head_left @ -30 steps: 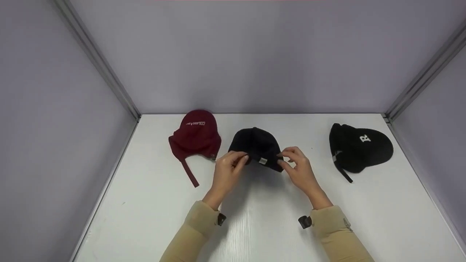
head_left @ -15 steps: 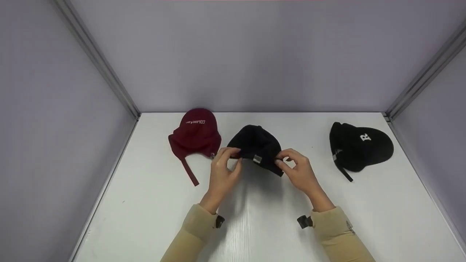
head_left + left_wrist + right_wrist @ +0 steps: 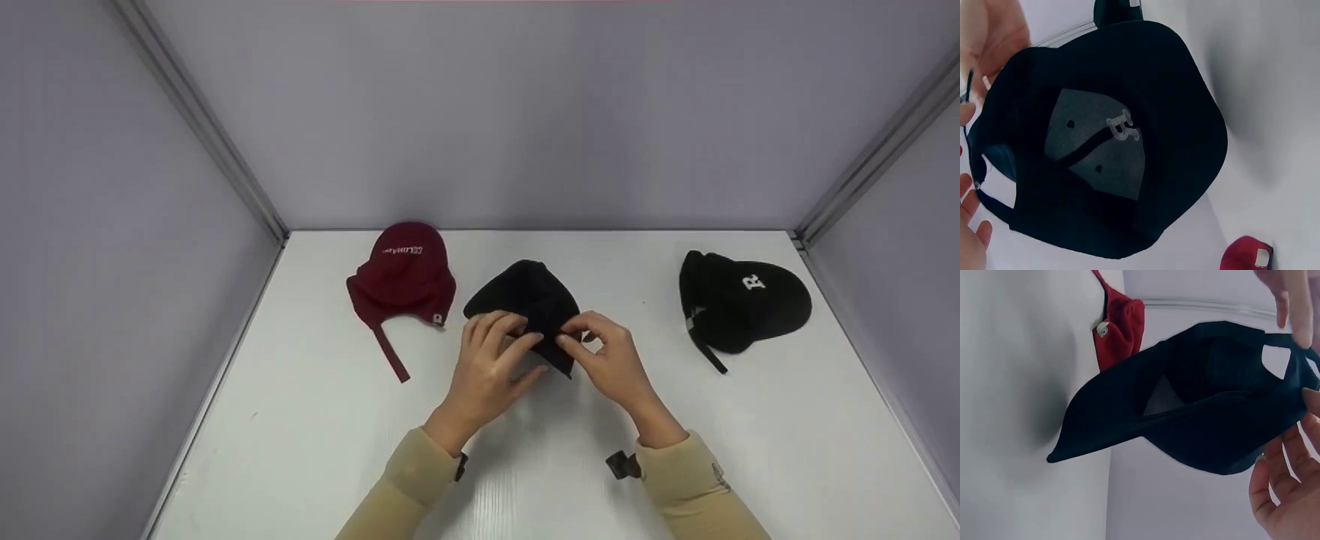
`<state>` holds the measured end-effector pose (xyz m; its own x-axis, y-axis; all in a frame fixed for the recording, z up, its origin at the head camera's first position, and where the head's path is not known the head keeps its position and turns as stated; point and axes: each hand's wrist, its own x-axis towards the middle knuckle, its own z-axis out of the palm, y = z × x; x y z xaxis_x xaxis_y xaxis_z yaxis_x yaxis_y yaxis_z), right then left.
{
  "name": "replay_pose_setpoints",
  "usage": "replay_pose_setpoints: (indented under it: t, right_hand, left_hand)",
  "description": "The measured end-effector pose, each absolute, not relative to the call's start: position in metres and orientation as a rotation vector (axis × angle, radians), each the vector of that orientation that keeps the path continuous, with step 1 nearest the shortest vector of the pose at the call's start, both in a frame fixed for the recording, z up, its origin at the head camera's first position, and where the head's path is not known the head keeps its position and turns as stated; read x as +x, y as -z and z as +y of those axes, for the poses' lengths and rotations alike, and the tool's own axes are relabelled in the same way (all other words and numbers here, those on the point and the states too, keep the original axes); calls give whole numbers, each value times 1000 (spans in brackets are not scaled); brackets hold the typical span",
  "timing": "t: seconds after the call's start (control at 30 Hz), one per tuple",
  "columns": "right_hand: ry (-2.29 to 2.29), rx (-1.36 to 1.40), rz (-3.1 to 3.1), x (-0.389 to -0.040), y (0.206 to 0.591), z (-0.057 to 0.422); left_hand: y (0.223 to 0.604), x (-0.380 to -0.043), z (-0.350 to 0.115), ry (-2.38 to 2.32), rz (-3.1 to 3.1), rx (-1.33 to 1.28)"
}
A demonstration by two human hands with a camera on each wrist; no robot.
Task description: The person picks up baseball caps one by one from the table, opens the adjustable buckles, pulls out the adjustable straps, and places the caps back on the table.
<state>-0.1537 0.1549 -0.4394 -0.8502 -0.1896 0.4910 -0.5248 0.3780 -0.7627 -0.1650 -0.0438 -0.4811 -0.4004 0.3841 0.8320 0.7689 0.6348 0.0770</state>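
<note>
A dark navy baseball cap (image 3: 525,292) hangs over the white table, its inside facing me in the left wrist view, with a pale letter mark showing through. My right hand (image 3: 609,360) pinches the cap's rear edge by the strap. Thumb apart, my left hand (image 3: 484,367) reaches across to the back strap (image 3: 994,208); a fingertip meets it near the rear opening in the right wrist view. The brim (image 3: 1086,422) points away and slightly down. In the head view, fingers hide the strap's buckle.
On the left of the table (image 3: 300,450) lies a red cap (image 3: 405,285), its strap loose towards me. A black cap (image 3: 750,307) with a white "R" lies at the right. Grey panels (image 3: 480,112) enclose the back and sides.
My left hand has moved right along the cap's back edge, its thumb now away from the fabric. The right hand keeps its pinch and has shifted slightly left. The cap has tilted.
</note>
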Motion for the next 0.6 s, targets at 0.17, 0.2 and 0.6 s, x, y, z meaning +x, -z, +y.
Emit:
replay_pose_setpoints:
  t: [0.17, 0.2, 0.6]
  right_hand:
    - [-1487, 621, -2319, -152, 439, 152]
    - [-1494, 624, -2320, -151, 439, 152]
    - [-1483, 694, -2298, -152, 440, 153]
  left_hand:
    - [482, -166, -41, 560, -2004, -872]
    - [482, -166, -41, 570, -2001, -863]
    - [464, -165, -50, 921, -2015, -792]
